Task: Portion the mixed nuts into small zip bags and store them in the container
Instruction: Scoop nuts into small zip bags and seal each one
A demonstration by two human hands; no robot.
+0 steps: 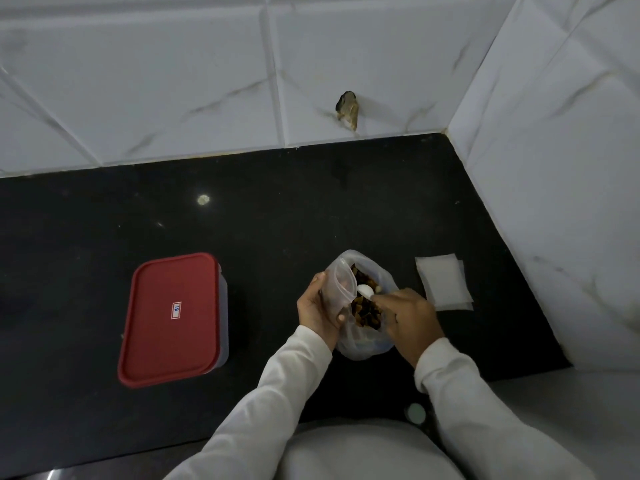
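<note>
A large clear plastic bag of mixed nuts (365, 311) stands open on the black counter. My left hand (317, 306) grips a small clear zip bag (341, 284), its mouth held open beside the nuts. My right hand (410, 315) holds a small white spoon (365, 290) whose bowl sits over the nuts, right at the zip bag's mouth. A stack of empty small zip bags (445, 280) lies flat to the right. The clear container with its red lid (171, 318) shut stands to the left.
The black counter (263, 220) ends at white tiled walls behind and on the right. A dark chipped hole (347, 109) marks the back wall. The counter's front edge runs just below my sleeves.
</note>
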